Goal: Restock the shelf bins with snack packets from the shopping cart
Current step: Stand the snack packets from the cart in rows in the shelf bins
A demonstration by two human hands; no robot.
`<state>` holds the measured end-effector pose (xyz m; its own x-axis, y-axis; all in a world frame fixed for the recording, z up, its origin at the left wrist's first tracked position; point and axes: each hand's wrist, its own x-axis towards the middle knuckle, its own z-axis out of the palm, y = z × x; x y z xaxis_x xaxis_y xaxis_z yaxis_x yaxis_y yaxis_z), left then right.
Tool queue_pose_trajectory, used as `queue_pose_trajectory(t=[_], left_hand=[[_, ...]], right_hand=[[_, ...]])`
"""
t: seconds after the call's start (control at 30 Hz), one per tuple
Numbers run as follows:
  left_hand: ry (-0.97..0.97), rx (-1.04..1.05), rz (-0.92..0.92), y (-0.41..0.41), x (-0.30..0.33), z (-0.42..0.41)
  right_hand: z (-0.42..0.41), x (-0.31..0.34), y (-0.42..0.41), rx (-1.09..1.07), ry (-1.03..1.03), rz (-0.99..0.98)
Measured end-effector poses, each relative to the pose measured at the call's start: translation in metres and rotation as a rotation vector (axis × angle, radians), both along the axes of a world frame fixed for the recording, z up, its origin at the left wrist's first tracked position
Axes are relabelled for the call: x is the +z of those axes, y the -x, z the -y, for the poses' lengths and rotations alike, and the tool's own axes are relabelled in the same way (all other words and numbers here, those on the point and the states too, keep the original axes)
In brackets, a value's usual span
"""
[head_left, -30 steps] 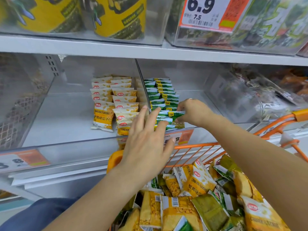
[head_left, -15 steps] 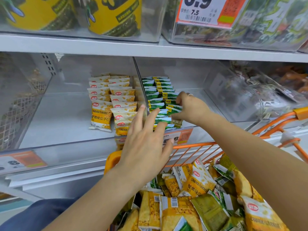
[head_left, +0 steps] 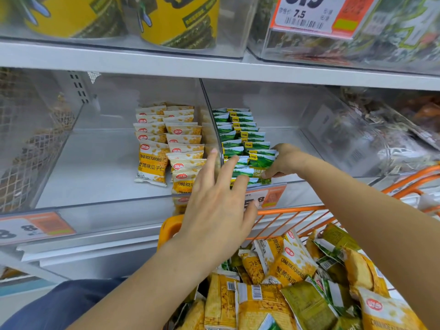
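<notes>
My right hand (head_left: 283,160) is inside the right shelf bin (head_left: 333,163), fingers pinching the front green packet (head_left: 262,163) of the row near the bin's front edge. My left hand (head_left: 219,208) hovers before the divider (head_left: 212,120), fingers spread, empty. Yellow packets (head_left: 166,144) fill the left bin; more lie in the cart (head_left: 297,210) below.

My right hand (head_left: 283,160) grips the front green packet (head_left: 262,163) in the right bin (head_left: 333,148), fingers curled round its lower edge. My left hand (head_left: 219,210) hovers flat and spread before the divider (head_left: 209,110), above the orange cart (head_left: 297,208) heaped with yellow packets (head_left: 290,265).
</notes>
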<state>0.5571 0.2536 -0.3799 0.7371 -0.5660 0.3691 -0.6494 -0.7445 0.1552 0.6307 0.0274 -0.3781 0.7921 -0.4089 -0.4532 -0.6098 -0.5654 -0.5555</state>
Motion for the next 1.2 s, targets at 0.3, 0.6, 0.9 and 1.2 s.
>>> queue_pose_trajectory(t=[0.3,0.6,0.9,1.2], left_hand=[[-0.008,0.000,-0.002,0.000,0.001,0.001],[0.006,-0.031,-0.120,0.002,0.007,-0.003],[0.185,-0.158,0.005,0.013,0.018,-0.005],[0.064,-0.572,-0.203,0.034,0.018,-0.014]], right_hand=[[0.006,-0.007,-0.004,0.007,-0.129,0.028],[-0.011,0.024,0.015,0.070,0.156,0.131],[-0.044,0.106,0.156,0.058,0.017,0.516],[-0.053,0.031,0.202,0.601,0.432,-0.282]])
